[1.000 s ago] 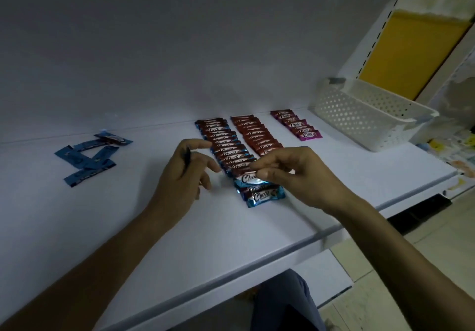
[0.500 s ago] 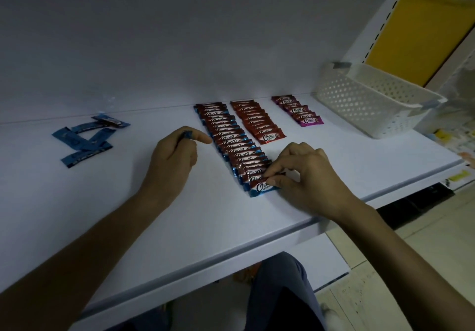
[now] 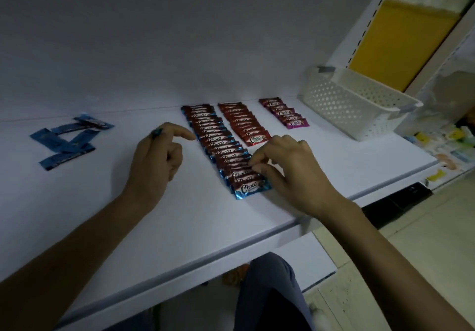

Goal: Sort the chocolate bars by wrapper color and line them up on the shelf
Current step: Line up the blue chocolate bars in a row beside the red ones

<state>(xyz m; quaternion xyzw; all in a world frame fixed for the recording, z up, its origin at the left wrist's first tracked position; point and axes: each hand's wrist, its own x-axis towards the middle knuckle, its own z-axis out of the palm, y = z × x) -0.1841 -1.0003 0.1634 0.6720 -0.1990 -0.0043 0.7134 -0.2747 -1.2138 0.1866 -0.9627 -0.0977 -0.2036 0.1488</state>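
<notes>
Long row of shiny blue-edged chocolate bars [image 3: 218, 140] stops just short of the white shelf [image 3: 195, 228] front edge.
My right grip [image 3: 290, 174] pinches the row's near bars; my left grip [image 3: 151, 166], beside it, pinches a small blue wrapper [image 3: 156, 133].

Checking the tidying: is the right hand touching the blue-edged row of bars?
Touching. Head view: right hand fingertips pinch wrapper edges near the front of the blue-edged row.

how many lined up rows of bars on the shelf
3: a long blue-edged row leftmost, a shorter red row right of it, a short pink row nearest the white basket. Loose blue bars lie unsorted at far left.
</notes>
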